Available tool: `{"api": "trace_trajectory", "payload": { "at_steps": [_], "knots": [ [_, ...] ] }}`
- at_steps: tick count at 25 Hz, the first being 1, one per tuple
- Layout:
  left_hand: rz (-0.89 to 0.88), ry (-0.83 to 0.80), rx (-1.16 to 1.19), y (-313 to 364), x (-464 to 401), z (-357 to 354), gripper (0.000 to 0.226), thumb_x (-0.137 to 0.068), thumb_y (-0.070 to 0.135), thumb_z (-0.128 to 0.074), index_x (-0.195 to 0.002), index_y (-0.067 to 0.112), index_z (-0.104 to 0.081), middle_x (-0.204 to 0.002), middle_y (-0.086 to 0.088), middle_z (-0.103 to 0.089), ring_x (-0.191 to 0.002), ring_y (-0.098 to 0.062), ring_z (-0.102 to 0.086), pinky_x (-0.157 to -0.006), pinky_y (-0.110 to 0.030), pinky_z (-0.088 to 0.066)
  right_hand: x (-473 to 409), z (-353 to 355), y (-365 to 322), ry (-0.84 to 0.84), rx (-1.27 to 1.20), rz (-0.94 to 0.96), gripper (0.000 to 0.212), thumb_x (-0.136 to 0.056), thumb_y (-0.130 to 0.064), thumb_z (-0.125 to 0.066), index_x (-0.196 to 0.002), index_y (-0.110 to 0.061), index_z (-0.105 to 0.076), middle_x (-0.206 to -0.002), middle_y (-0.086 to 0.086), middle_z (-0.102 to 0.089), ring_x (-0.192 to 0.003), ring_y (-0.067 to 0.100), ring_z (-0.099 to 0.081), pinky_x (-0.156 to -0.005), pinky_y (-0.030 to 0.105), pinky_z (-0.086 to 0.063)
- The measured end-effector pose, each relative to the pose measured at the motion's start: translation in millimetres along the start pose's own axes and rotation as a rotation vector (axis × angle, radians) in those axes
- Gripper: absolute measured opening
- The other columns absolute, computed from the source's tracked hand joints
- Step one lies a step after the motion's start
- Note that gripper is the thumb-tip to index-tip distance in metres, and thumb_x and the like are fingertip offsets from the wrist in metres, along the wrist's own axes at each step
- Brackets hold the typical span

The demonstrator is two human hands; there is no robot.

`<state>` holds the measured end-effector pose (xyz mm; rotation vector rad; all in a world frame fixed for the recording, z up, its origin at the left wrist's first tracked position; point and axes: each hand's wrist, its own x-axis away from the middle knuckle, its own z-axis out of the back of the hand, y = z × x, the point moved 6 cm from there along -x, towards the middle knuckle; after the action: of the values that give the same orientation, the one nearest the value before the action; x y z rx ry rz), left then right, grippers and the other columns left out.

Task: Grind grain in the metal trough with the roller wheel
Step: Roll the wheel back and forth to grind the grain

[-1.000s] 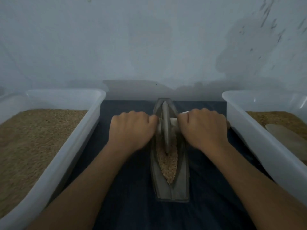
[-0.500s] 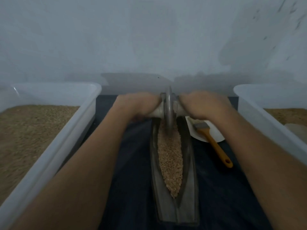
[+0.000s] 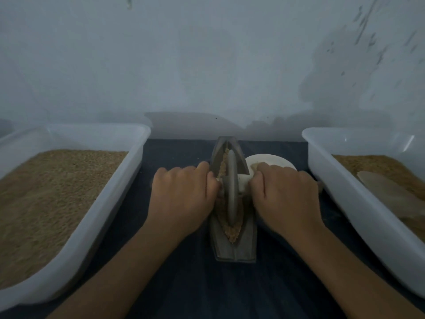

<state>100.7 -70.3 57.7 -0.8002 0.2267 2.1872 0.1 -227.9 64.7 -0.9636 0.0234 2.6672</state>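
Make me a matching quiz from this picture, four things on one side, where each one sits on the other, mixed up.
Things:
1. roller wheel
2. white plate
3. left tub
4. flat scoop

Places:
A. in the right tub's grain
B. along the left edge, full of grain
C. standing in the metal trough
D. behind the right hand

Pairs: 1-C, 2-D, 3-B, 4-A

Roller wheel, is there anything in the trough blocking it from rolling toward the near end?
Nothing visible does. The roller wheel sits mid-trough, held by the left hand and right hand; only grain lies ahead of it.
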Motion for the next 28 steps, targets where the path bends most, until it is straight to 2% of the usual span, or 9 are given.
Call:
{"api": "trace_trajectory", "payload": {
  "at_steps": [3,5,7,9,11,13,17,20,28],
  "knots": [
    [-0.131,-0.043,-0.13,6,-33,-15,0.032,-0.097,0.035,-0.048,-0.072,0.016,-0.056,-0.061,0.003,-0.045,-0.05,-0.024,-0.049,-0.051,-0.031,-0.032,-28,-23,12,-0.143,0.11,-0.018,0.047,-0.086,-0.043,-0.001,-0.059,-0.026,-0.036,-0.057,-0.007,-0.04,-0.05,0.008,-0.031,-0.051,0.029,-0.015],
    [0.004,-0.307,-0.109,-16,-78,-42,0.063,-0.088,0.055,-0.01,-0.09,0.015,-0.059,-0.088,-0.008,-0.062,-0.078,-0.032,-0.059,-0.066,-0.039,-0.037,-61,-48,25,-0.3,0.152,-0.044,0.05,-0.078,-0.047,0.006,-0.067,-0.025,-0.038,-0.07,-0.003,-0.043,-0.061,0.015,-0.037,-0.057,0.031,-0.023],
    [0.118,-0.458,0.014,-32,-111,-73,0.066,-0.08,0.058,-0.006,-0.094,0.016,-0.056,-0.112,-0.015,-0.068,-0.091,-0.036,-0.061,-0.076,-0.043,-0.037,-99,-70,38,-0.499,0.129,-0.098,0.05,-0.091,-0.045,-0.004,-0.079,-0.02,-0.045,-0.081,0.003,-0.047,-0.073,0.021,-0.046,-0.069,0.037,-0.035],
    [0.135,-0.581,0.139,-40,-136,-95,0.054,-0.083,0.051,-0.022,-0.086,0.011,-0.058,-0.098,-0.014,-0.074,-0.074,-0.032,-0.063,-0.075,-0.043,-0.045,-125,-87,41,-0.698,0.005,-0.142,0.04,-0.104,-0.037,-0.026,-0.088,-0.014,-0.055,-0.077,0.008,-0.059,-0.064,0.018,-0.054,-0.062,0.034,-0.043],
    [0.209,-0.726,0.367,-45,-143,-113,0.047,-0.09,0.046,-0.03,-0.077,0.015,-0.064,-0.064,-0.008,-0.07,-0.053,-0.025,-0.063,-0.067,-0.042,-0.055,-138,-96,44,-0.817,-0.184,-0.288,0.047,-0.106,-0.041,-0.03,-0.078,-0.012,-0.055,-0.048,0.001,-0.054,-0.034,0.011,-0.041,-0.037,0.021,-0.035],
    [0.202,-0.723,0.397,-50,-144,-118,0.041,-0.09,0.041,-0.033,-0.078,0.015,-0.063,-0.053,-0.004,-0.066,-0.045,-0.021,-0.065,-0.067,-0.043,-0.056,-141,-97,43,-0.843,-0.205,-0.308,0.049,-0.105,-0.043,-0.03,-0.074,-0.013,-0.053,-0.038,-0.004,-0.046,-0.026,0.007,-0.034,-0.03,0.019,-0.03],
    [0.047,-0.467,0.042,-37,-113,-93,0.042,-0.087,0.043,-0.023,-0.116,0.024,-0.048,-0.111,-0.014,-0.067,-0.1,-0.042,-0.066,-0.078,-0.045,-0.04,-121,-79,24,-0.609,0.127,-0.015,0.038,-0.105,-0.034,-0.028,-0.078,-0.021,-0.052,-0.071,0.001,-0.053,-0.067,0.019,-0.056,-0.065,0.041,-0.05],
    [-0.009,-0.26,-0.045,-21,-61,-58,0.018,-0.104,0.034,-0.031,-0.088,0.025,-0.033,-0.081,-0.004,-0.051,-0.079,-0.036,-0.061,-0.063,-0.04,-0.039,-75,-44,9,-0.275,0.203,-0.021,0.055,-0.086,-0.047,0.003,-0.064,-0.023,-0.041,-0.064,-0.001,-0.042,-0.056,0.019,-0.035,-0.054,0.032,-0.023],
    [0.121,-0.08,0.087,-5,24,3,0.043,-0.107,0.05,-0.017,-0.073,0.031,-0.036,-0.062,0.01,-0.042,-0.051,-0.013,-0.04,-0.058,-0.037,-0.036,2,11,-13,0.007,0.125,0.082,0.038,-0.103,-0.038,-0.02,-0.076,-0.026,-0.044,-0.066,-0.01,-0.038,-0.059,0.016,-0.037,-0.064,0.037,-0.03]
  ]
}}
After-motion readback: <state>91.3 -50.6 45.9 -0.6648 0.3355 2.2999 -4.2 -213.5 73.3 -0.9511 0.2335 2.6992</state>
